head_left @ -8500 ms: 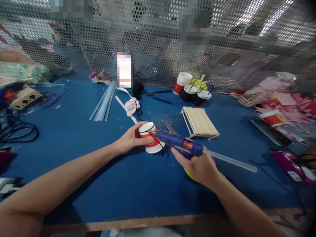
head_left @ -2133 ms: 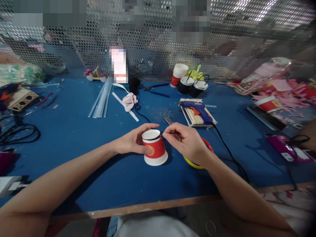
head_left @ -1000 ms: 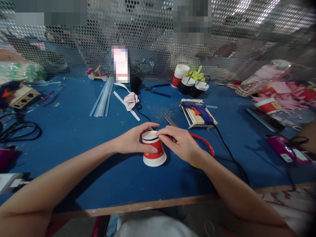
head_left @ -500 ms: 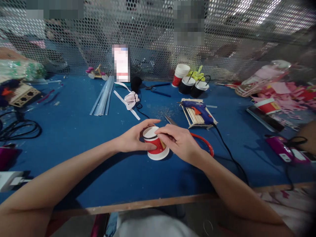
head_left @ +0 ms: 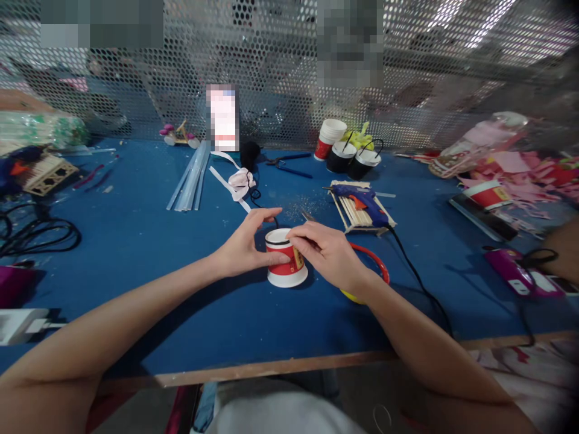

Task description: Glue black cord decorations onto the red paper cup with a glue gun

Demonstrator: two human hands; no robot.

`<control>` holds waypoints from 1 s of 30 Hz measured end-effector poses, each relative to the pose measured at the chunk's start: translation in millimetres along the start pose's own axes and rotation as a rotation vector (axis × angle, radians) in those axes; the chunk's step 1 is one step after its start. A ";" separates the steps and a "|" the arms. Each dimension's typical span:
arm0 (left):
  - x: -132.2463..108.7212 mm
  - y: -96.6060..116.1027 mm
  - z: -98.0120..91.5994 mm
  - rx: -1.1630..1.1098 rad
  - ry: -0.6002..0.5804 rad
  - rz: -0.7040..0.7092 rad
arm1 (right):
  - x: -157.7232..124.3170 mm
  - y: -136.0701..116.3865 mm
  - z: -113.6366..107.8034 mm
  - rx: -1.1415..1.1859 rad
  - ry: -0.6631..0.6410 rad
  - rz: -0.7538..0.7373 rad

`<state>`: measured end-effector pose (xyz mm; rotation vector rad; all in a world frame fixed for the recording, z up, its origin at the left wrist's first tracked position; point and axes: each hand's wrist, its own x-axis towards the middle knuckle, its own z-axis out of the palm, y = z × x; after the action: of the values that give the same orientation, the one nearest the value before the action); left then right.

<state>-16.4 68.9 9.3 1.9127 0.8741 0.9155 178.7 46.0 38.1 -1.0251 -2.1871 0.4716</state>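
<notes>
Red and white, the paper cup (head_left: 280, 278) is upside down between our hands near the middle of the blue surface (head_left: 217, 337), its wider end low, with black cord (head_left: 277, 243) ringing the narrow end at the top; whether its lower edge touches the surface we cannot tell. Our left hand (head_left: 246, 247) holds the cup from the side, thumb laid across the red front and forefinger stretched out wide above and behind, the other fingers hidden. Our right hand (head_left: 328, 250) has its thumb and forefinger narrow at the top edge, touching the cup, though we cannot tell whether cord is caught between them. Partly behind that hand lie scissors with a red and yellow handle (head_left: 378, 261). Farther back we see a blue glue gun (head_left: 371, 208) resting on a rack of wooden sticks (head_left: 344, 212), its cable trailing toward the near edge. Beyond our left hand are a bundle of pale ribbon (head_left: 242, 181) and a ball of black yarn (head_left: 249, 155), with pliers (head_left: 296, 171) beside the yarn. Two black-wrapped cups (head_left: 341, 161) stand before a perforated metal screen (head_left: 280, 66).
</notes>
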 end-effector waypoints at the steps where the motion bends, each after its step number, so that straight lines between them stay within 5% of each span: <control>1: -0.2 0.9 -1.0 0.043 -0.005 0.018 | -0.2 0.8 0.1 0.009 -0.003 0.003; 11: 3.4 23.1 -15.2 0.210 -0.217 0.093 | -0.9 -2.8 1.0 0.035 -0.044 -0.038; 18: 4.1 22.5 -17.4 0.205 -0.205 0.056 | -0.7 -4.9 2.9 0.013 -0.026 -0.063; 25: 5.2 22.0 -21.9 0.137 -0.262 -0.005 | -1.6 -5.6 2.0 -0.015 0.049 0.084; 30: 5.6 19.3 -28.4 0.160 -0.287 0.012 | -1.5 -1.3 -2.4 -0.115 0.081 0.003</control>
<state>-33.0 76.1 39.0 2.1237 0.7819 0.5714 180.4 44.1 39.9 -1.0897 -2.1613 0.3040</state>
